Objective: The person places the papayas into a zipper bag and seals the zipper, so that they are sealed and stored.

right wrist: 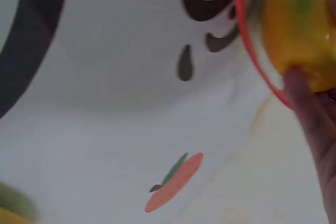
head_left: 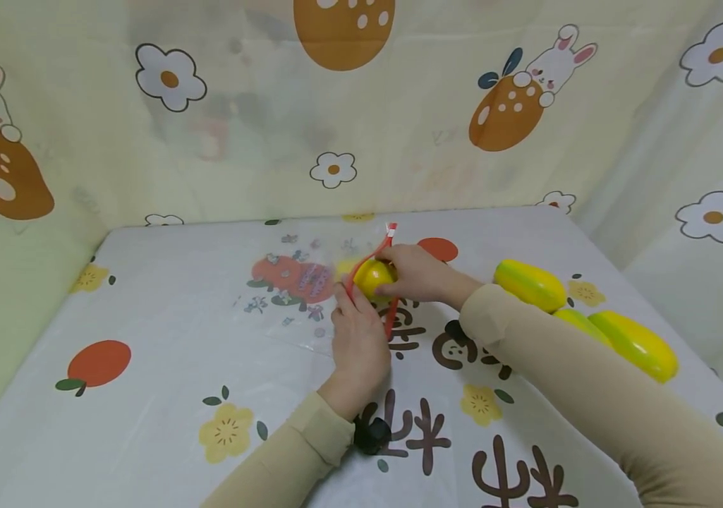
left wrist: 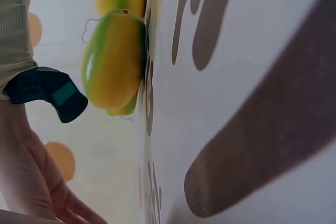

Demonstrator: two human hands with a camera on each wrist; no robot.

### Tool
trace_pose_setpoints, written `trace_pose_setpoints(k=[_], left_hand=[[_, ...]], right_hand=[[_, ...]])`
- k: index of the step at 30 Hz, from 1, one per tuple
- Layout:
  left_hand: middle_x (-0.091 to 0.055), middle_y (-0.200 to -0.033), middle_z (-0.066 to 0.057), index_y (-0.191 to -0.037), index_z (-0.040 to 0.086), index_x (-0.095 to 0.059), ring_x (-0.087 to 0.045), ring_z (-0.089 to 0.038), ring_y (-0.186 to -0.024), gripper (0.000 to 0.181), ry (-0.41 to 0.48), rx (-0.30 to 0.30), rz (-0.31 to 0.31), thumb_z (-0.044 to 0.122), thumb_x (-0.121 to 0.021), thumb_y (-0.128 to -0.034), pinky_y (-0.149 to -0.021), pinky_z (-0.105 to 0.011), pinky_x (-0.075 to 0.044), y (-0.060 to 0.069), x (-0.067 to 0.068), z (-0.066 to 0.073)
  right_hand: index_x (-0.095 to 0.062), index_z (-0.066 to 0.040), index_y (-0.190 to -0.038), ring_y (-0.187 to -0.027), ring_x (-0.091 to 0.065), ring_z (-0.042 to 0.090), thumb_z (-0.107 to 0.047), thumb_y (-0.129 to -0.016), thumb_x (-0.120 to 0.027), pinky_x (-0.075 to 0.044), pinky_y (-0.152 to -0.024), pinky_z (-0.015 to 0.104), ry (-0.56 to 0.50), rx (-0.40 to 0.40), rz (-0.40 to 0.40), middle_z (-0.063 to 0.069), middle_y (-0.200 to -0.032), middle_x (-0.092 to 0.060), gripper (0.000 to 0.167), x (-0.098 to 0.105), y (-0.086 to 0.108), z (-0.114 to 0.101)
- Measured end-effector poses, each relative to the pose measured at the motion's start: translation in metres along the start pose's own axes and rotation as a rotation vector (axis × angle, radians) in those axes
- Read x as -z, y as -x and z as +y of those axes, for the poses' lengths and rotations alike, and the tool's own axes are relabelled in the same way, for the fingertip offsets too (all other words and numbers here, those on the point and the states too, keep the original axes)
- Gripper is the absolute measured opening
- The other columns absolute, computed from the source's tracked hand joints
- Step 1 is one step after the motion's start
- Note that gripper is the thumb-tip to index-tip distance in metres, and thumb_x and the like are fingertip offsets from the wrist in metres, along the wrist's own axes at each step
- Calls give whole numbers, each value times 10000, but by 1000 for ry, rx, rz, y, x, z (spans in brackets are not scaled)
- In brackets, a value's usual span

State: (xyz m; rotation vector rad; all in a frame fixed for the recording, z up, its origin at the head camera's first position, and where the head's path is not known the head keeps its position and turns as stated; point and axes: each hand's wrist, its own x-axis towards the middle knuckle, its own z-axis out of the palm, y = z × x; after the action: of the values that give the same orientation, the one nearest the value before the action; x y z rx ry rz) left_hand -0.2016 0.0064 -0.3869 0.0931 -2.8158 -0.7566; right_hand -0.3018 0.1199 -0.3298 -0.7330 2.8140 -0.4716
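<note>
White-topped and printed all over with fruit and flowers, the table (head_left: 145, 423) fills the lower frame, and all the action is at its centre! Clear plastic next: the bag (head_left: 314, 283) lies flat just left of centre, nothing plainly inside it. Over to the right of the frame, three yellow-green fruits wait on the tabletop, the far fruit (head_left: 529, 284), the middle fruit (head_left: 578, 320) and the near fruit (head_left: 637, 346), none of them bagged. Now the hands! The left hand (head_left: 361, 342), coming up from bottom centre, pinches the bag's edge with its fingers; the right hand (head_left: 423, 274) has its fingers curled round one yellow fruit (head_left: 371, 277), right at the bag's mouth in mid-frame. Is it inside? Can't tell how far. Smallest of all, the red rim (head_left: 392, 321) shows on both sides of that fruit, so it's open. Looks like early going: one at the mouth, three outside, bag unsealed.
</note>
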Motion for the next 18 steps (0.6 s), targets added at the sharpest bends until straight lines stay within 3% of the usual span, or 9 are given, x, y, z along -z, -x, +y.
trace_pose_setpoints(k=[9, 15, 18], left_hand=[[-332, -1537, -287, -1541, -72, -296, -583, -400, -997, 813, -29, 44, -6, 42, -753, -878, -682, -444, -623, -2, 0, 3], [-366, -1481, -268, -1529, -63, -313, -594, -387, -965, 901, -76, 27, 12, 57, -829, -801, -708, -432, -624, -1, -1, 3], [-369, -1473, -269, -1522, -60, -328, -591, -384, -959, 875, -77, 26, 6, 69, -824, -812, -713, -431, -625, -1, 0, 4]], right_hand=[[-618, 40, -1311, -1110, -640, 330, -109, -900, -781, -555, -986, 424, -21, 47, 130, 194, -1271, -664, 467, 0, 4, 2], [-660, 38, -1201, -1139, -673, 358, -72, -882, -789, -570, -962, 443, -39, 81, 157, 190, -1196, -693, 361, 12, 15, 6], [-680, 31, -1173, -1102, -693, 340, -84, -881, -793, -575, -951, 444, -44, 85, 167, 183, -1166, -713, 333, 22, 23, 12]])
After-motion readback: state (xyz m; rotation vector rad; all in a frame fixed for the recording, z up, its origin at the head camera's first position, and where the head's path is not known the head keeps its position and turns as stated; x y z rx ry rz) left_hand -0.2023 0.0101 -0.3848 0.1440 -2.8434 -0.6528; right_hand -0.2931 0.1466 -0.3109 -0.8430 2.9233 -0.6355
